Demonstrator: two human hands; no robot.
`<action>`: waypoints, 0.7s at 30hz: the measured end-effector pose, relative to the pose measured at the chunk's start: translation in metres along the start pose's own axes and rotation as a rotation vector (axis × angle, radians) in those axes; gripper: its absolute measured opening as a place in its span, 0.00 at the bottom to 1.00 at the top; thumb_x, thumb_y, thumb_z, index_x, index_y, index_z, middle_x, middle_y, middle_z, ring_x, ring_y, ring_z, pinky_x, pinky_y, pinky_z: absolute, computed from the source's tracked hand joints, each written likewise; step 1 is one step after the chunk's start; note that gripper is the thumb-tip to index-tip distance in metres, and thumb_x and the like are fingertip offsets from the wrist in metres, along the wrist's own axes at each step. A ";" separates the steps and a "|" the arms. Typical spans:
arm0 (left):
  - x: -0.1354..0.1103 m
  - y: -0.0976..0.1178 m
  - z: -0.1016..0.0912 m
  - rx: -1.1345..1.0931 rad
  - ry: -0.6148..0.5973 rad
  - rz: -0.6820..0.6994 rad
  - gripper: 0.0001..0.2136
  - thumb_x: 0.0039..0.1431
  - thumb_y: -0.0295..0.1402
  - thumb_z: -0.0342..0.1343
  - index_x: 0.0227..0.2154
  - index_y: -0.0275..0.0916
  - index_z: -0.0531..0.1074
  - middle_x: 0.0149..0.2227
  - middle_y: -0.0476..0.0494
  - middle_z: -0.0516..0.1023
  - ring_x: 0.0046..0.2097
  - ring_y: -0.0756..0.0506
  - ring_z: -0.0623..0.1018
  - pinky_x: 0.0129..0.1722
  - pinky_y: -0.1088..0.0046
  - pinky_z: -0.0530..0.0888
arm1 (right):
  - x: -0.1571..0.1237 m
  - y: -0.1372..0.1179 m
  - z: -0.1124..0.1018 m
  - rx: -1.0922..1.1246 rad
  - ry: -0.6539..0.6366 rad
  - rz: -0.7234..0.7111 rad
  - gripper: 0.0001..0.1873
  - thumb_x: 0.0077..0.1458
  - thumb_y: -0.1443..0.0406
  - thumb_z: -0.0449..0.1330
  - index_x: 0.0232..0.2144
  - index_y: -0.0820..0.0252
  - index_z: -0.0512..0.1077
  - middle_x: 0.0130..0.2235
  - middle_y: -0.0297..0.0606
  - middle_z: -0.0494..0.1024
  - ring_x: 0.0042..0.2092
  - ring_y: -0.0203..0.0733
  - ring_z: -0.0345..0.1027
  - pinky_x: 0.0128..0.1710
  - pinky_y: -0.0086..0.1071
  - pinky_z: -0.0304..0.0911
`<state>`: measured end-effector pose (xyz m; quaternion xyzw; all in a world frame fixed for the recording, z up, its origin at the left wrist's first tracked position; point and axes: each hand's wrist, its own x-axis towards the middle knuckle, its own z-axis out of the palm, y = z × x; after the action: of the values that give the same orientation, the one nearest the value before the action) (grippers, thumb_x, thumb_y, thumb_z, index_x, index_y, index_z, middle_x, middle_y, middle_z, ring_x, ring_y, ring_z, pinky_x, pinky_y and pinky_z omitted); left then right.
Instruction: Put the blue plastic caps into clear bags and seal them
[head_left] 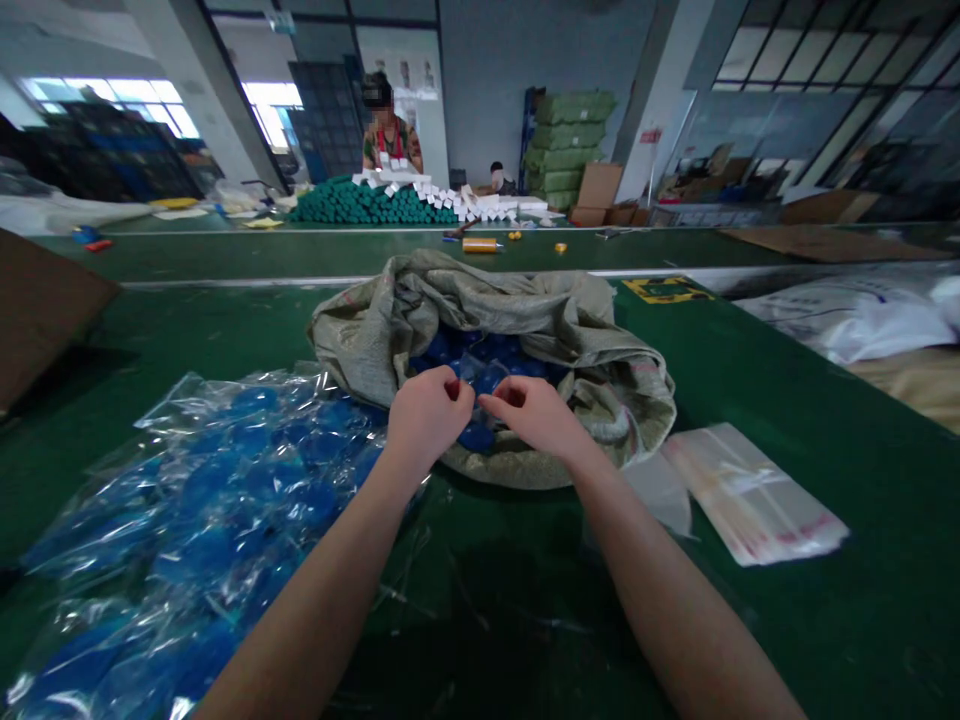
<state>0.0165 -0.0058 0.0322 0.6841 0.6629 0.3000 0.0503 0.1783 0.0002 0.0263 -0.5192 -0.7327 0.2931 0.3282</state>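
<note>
My left hand [427, 415] and my right hand [534, 416] meet over the mouth of a grey-green woven sack [480, 300], its rim rolled back. Their fingers curl down close together, and a scrap of clear plastic shows between them. Blue items [487, 378] fill the sack, and the hands are right above them. Beside my left forearm lies a large clear plastic bag [210, 500] holding many blue pieces. To the right of my right hand is a flat bundle of clear, red-edged plastic bags [750, 495].
Everything lies on a green-topped workbench [150, 340]. A white sack [847, 320] sits at the right and brown cardboard [37, 310] at the left. Across a further bench, a co-worker [390, 135] stands behind a pile of dark green rolls [367, 205] and white boxes [450, 195].
</note>
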 end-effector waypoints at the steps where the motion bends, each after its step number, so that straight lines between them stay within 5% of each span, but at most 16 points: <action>1: 0.001 -0.001 0.002 0.016 -0.015 -0.006 0.11 0.56 0.37 0.49 0.21 0.40 0.68 0.26 0.46 0.76 0.29 0.47 0.72 0.32 0.71 0.64 | 0.002 0.006 -0.002 0.107 -0.123 0.004 0.15 0.55 0.55 0.59 0.30 0.61 0.74 0.28 0.34 0.76 0.29 0.36 0.66 0.29 0.29 0.58; 3: 0.002 -0.003 0.003 0.038 -0.033 -0.014 0.11 0.56 0.37 0.49 0.23 0.40 0.70 0.27 0.45 0.77 0.30 0.46 0.73 0.33 0.71 0.65 | 0.005 0.017 -0.002 0.219 -0.343 0.002 0.15 0.55 0.56 0.59 0.37 0.62 0.74 0.35 0.36 0.79 0.33 0.36 0.70 0.33 0.29 0.62; 6: 0.002 -0.003 0.004 0.056 -0.028 -0.014 0.11 0.57 0.37 0.49 0.24 0.40 0.71 0.28 0.45 0.77 0.31 0.46 0.74 0.34 0.71 0.66 | 0.007 0.032 0.010 0.045 -0.496 -0.021 0.14 0.53 0.61 0.62 0.41 0.62 0.75 0.41 0.39 0.79 0.40 0.40 0.72 0.41 0.31 0.64; 10: 0.002 -0.002 0.005 0.076 -0.022 -0.019 0.12 0.58 0.38 0.49 0.25 0.40 0.72 0.29 0.44 0.78 0.32 0.45 0.75 0.35 0.71 0.67 | 0.008 0.044 0.046 -0.391 -0.253 -0.147 0.20 0.53 0.67 0.61 0.49 0.67 0.71 0.49 0.50 0.74 0.49 0.46 0.69 0.51 0.37 0.62; 13: 0.002 -0.002 0.004 0.075 -0.020 -0.012 0.12 0.59 0.38 0.48 0.25 0.40 0.72 0.30 0.43 0.78 0.33 0.45 0.76 0.36 0.71 0.68 | 0.007 0.044 0.058 -0.565 -0.204 -0.153 0.20 0.52 0.69 0.60 0.49 0.69 0.71 0.50 0.54 0.71 0.51 0.49 0.69 0.51 0.37 0.63; 18: 0.001 -0.001 0.000 0.069 -0.028 -0.021 0.12 0.59 0.38 0.48 0.26 0.40 0.72 0.31 0.43 0.79 0.34 0.45 0.76 0.36 0.71 0.68 | -0.001 0.029 0.006 -0.540 -0.249 -0.133 0.13 0.47 0.64 0.65 0.36 0.64 0.73 0.36 0.44 0.76 0.38 0.46 0.72 0.38 0.35 0.65; 21: -0.002 0.003 -0.001 0.073 -0.036 -0.009 0.12 0.60 0.38 0.48 0.27 0.39 0.73 0.33 0.42 0.79 0.35 0.44 0.77 0.36 0.71 0.69 | -0.011 0.005 -0.035 -0.228 -0.221 -0.096 0.14 0.48 0.58 0.64 0.34 0.60 0.70 0.32 0.38 0.76 0.32 0.41 0.70 0.31 0.32 0.64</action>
<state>0.0187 -0.0084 0.0340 0.6879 0.6753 0.2630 0.0384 0.2113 -0.0057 0.0418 -0.4820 -0.8168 0.2476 0.1982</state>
